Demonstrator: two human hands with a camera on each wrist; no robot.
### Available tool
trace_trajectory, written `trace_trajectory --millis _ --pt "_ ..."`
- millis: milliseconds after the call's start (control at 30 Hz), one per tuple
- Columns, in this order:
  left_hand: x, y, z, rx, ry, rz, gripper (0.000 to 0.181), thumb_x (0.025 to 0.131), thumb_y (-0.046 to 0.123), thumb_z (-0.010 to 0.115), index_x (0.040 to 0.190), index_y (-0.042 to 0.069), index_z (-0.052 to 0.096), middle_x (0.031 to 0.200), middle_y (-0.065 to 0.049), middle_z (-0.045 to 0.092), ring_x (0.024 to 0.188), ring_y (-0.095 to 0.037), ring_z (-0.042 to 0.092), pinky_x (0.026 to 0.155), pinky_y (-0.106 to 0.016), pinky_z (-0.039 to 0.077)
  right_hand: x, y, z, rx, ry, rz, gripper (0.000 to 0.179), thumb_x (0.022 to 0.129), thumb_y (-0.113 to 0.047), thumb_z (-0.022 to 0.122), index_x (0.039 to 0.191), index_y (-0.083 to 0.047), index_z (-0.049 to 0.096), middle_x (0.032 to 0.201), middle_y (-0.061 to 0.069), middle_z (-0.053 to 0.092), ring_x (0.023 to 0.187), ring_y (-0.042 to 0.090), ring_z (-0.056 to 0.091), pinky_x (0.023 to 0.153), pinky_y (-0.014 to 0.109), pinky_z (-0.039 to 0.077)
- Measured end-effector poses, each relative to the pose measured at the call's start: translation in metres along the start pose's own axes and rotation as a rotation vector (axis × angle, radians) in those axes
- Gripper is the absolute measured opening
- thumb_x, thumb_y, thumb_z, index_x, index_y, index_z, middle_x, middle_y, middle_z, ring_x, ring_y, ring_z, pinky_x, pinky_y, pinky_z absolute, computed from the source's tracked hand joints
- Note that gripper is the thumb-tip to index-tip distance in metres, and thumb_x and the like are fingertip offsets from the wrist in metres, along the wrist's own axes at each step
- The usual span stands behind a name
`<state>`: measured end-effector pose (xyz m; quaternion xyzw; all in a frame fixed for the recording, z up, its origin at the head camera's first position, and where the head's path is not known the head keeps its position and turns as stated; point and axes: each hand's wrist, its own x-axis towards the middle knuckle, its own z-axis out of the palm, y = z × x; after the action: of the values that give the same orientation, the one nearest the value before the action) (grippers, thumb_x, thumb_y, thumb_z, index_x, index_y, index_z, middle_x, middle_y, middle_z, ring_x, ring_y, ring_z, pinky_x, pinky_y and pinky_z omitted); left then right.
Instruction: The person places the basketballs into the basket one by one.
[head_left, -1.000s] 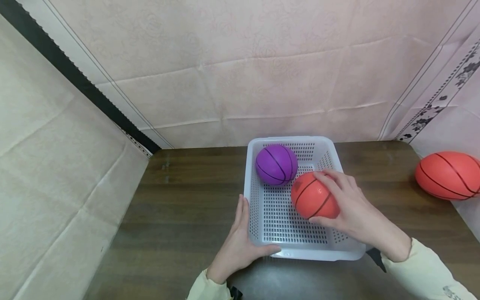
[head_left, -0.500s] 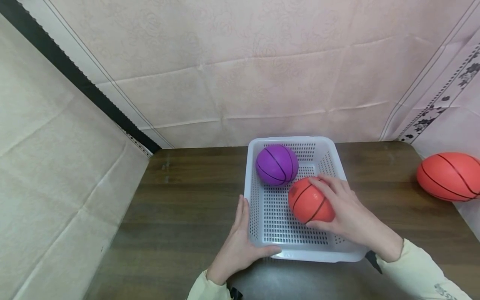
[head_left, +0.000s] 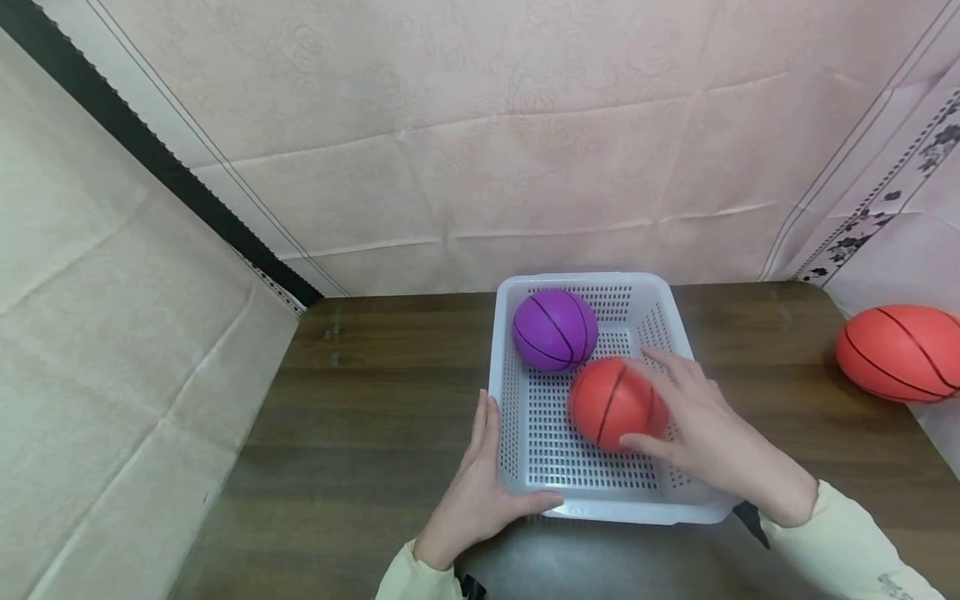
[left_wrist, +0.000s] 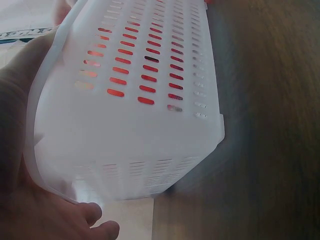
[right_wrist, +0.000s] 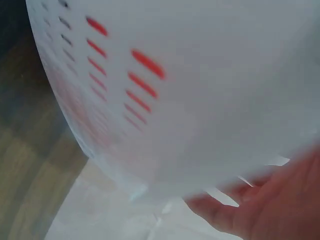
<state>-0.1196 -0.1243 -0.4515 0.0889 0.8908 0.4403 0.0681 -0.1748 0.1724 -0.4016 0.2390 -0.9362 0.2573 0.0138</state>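
On the brown desk sits a white basket; your left hand, fingers straight, touches its near-left corner. Your right hand, thumb and fingers apart, is over the right side of the red ball inside, near the purple ball at far left.

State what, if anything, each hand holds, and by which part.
Left hand: the white basket, by its near-left corner. Right hand: at the right side of the red ball inside; grip cannot be told.

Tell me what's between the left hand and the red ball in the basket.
The basket: its side wall, then bare slotted floor, in the head view.
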Motion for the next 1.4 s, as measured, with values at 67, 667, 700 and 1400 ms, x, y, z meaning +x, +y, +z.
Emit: trace_trajectory --millis 67,667,700,1400 --pt "0.0 0.0 0.0 -0.002 0.003 0.008 0.136 0.061 0.069 0.079 0.156 0.023 -0.008 0.159 0.01 -0.021 0.146 -0.025 0.007 0.11 -0.049 0.028 -0.001 0.001 -0.006 0.002 0.012 0.004 0.092 0.072 -0.043 0.085 0.148 -0.018 0.04 0.151 0.016 0.03 0.132 0.041 0.029 0.091 0.074 0.033" --pt "-0.001 -0.001 0.001 -0.001 0.0 0.011 0.137 0.06 0.072 0.077 0.156 0.024 -0.007 0.159 0.011 -0.021 0.146 -0.024 0.006 0.11 -0.05 0.027 -0.026 0.065 -0.061 0.064 0.306 0.175 0.085 0.081 -0.026 0.08 0.149 -0.003 0.034 0.153 0.028 0.021 0.135 0.055 0.015 0.101 0.074 0.012" --pt "-0.001 -0.001 0.001 0.0 0.001 0.013 0.137 0.06 0.073 0.077 0.156 0.023 -0.007 0.159 0.01 -0.021 0.146 -0.024 0.005 0.11 -0.05 0.027 -0.026 0.071 -0.064 0.055 0.32 0.196 0.085 0.081 -0.026 0.079 0.149 -0.001 0.034 0.153 0.03 0.02 0.136 0.055 0.014 0.102 0.073 0.011" --pt "-0.002 -0.002 0.002 -0.004 0.008 0.025 0.136 0.061 0.072 0.076 0.156 0.022 -0.006 0.159 0.01 -0.02 0.146 -0.025 0.003 0.11 -0.052 0.025 -0.039 0.177 -0.081 -0.055 0.34 0.783 0.088 0.094 -0.037 0.054 0.152 0.004 0.002 0.154 0.03 -0.007 0.136 0.056 0.002 0.1 0.074 0.021"
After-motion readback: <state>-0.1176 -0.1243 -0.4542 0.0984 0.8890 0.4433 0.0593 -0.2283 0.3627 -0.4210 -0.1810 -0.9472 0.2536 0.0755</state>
